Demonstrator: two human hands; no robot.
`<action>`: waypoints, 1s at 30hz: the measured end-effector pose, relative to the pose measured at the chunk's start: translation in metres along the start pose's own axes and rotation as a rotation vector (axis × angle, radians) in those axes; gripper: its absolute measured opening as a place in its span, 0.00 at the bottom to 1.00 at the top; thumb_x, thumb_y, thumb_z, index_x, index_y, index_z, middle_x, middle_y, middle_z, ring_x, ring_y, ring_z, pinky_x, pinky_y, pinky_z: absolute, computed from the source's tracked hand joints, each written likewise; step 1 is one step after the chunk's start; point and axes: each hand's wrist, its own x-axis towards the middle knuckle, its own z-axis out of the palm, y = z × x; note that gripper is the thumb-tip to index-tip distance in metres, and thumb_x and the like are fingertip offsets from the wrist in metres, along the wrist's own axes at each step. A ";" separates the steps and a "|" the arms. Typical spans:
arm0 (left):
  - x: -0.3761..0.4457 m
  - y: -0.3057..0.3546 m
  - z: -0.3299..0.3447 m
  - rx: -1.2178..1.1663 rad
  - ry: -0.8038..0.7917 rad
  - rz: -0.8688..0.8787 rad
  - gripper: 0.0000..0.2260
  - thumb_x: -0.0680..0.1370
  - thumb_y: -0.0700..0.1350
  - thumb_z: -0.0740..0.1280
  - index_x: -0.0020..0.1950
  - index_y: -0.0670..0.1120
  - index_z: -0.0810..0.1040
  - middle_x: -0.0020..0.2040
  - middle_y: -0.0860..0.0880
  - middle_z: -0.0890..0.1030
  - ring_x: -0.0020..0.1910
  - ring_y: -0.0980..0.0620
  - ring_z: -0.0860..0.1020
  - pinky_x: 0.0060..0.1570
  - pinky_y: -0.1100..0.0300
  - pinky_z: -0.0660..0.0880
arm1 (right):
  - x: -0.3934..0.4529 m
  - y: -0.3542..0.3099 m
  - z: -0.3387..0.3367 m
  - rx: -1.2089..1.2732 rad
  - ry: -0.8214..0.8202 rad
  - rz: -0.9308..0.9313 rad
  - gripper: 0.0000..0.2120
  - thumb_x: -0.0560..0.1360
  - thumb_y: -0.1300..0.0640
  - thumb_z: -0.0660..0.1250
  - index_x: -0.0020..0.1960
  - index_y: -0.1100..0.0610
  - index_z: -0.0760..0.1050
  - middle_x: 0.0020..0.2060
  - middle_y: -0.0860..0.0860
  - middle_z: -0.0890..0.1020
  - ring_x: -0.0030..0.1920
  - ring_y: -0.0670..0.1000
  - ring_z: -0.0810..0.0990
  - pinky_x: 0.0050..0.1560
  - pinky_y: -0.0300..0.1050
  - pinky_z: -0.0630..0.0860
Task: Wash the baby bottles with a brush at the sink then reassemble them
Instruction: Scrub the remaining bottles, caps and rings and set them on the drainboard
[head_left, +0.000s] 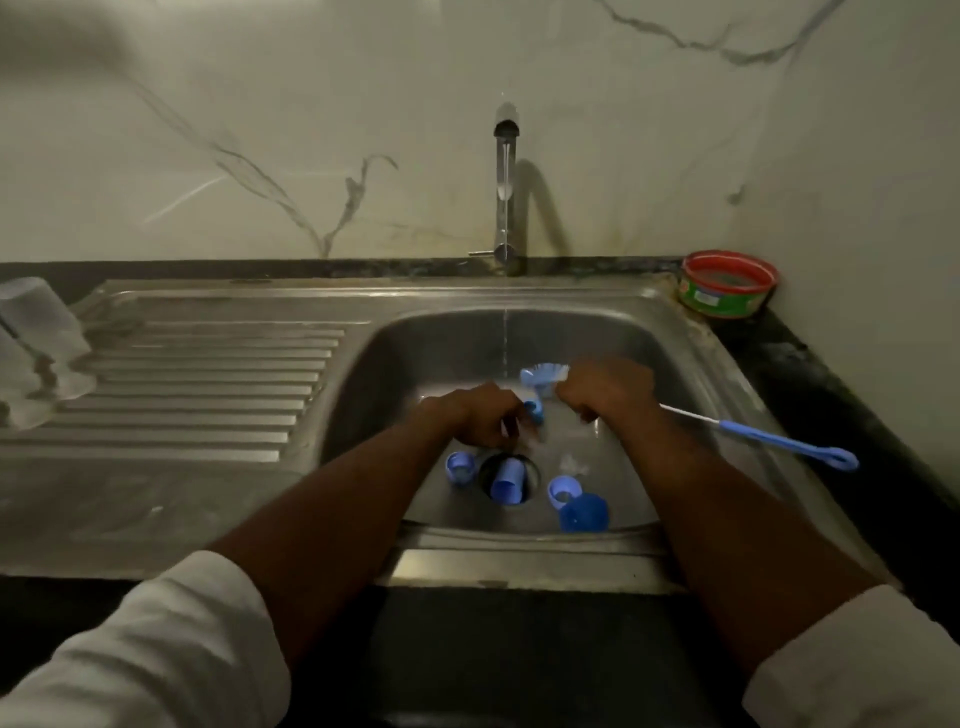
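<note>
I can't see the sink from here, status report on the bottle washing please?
Left hand grips small blue part; right hand grips brush under running tap. Blue pieces loose in basin, one over the drain. Nothing blocking.

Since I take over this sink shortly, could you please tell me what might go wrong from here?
1. A light blue cap lies over the open drain hole and could perhaps slip in.
2. The bottle brush's long handle juts past the sink rim and could catch there.
3. The clear bottles on the drainboard's left edge look easily knocked.
</note>
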 end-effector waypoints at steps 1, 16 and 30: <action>0.004 0.004 0.000 -0.033 0.006 0.047 0.18 0.78 0.50 0.71 0.67 0.55 0.77 0.57 0.54 0.81 0.51 0.55 0.78 0.54 0.61 0.72 | 0.002 0.000 0.001 0.003 0.026 0.018 0.12 0.80 0.53 0.63 0.60 0.54 0.80 0.51 0.51 0.84 0.52 0.53 0.80 0.54 0.47 0.72; 0.031 0.031 0.022 -0.181 0.146 0.311 0.06 0.78 0.47 0.71 0.54 0.52 0.83 0.45 0.60 0.79 0.42 0.59 0.78 0.45 0.64 0.76 | 0.013 0.004 0.007 0.058 0.129 0.097 0.15 0.78 0.53 0.66 0.63 0.55 0.79 0.60 0.55 0.81 0.61 0.57 0.80 0.56 0.50 0.73; 0.008 -0.036 -0.016 -1.254 0.697 -0.139 0.08 0.84 0.42 0.63 0.59 0.38 0.75 0.51 0.38 0.84 0.44 0.48 0.86 0.42 0.58 0.83 | 0.017 0.001 0.008 0.095 0.221 0.085 0.17 0.81 0.44 0.60 0.62 0.53 0.78 0.57 0.54 0.82 0.56 0.55 0.81 0.48 0.47 0.69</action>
